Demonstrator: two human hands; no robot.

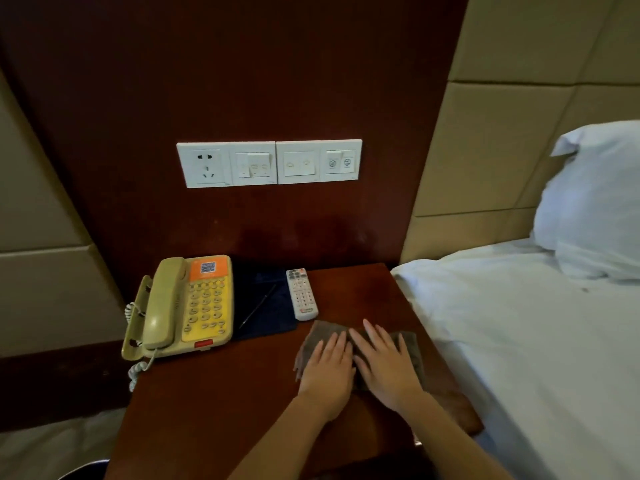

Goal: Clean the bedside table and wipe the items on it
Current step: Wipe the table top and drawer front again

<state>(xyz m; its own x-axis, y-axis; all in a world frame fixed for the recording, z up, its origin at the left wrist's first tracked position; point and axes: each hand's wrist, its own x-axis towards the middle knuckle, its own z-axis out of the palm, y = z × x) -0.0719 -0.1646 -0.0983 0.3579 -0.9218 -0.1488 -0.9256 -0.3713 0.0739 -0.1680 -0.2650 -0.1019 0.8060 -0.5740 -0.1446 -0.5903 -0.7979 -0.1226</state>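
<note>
A brown cloth [320, 332] lies flat on the dark wooden bedside table [221, 393], towards its right side. My left hand [327, 368] and my right hand [386, 363] press down on the cloth side by side, fingers straight. Behind the cloth lies a white remote control [302, 294]. A dark blue folder [268, 299] with a black pen [258, 306] on it sits left of the remote. A beige telephone [180, 306] with a yellow keypad stands at the table's left rear.
A bed with white sheets [519, 341] and a pillow [595, 199] borders the table on the right. White sockets and switches [269, 163] are set in the dark wall panel behind. The phone's coiled cord [136, 370] hangs off the left edge.
</note>
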